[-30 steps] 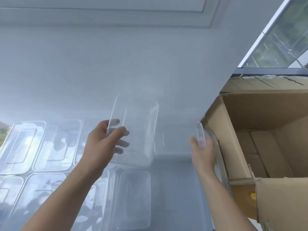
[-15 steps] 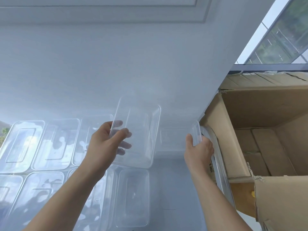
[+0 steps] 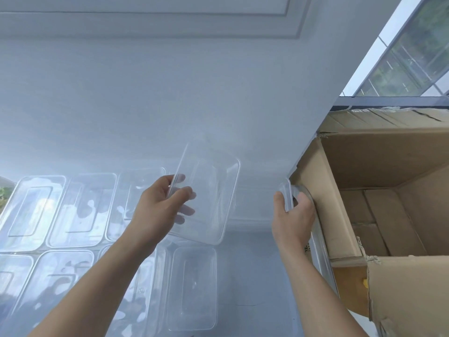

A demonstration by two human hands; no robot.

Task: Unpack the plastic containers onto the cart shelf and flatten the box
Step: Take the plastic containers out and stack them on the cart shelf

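My left hand [image 3: 159, 210] grips a clear plastic container [image 3: 209, 195] by its left rim and holds it tilted above the grey shelf [image 3: 255, 276]. My right hand [image 3: 292, 215] grips the edge of another clear plastic piece [image 3: 288, 194] that stands on edge against the open cardboard box [image 3: 325, 210] at the right. Several clear containers [image 3: 80, 210] lie in two rows on the shelf at the left, and one [image 3: 193, 288] sits just below the held container.
The box's front flap [image 3: 408, 295] hangs open at the lower right, and brown flaps line its bottom. A grey wall [image 3: 170, 93] rises behind the shelf. A window [image 3: 413, 52] shows at the upper right.
The left hand has shifted the held container slightly right and away. The right hand has closed more firmly round the clear piece beside the box.
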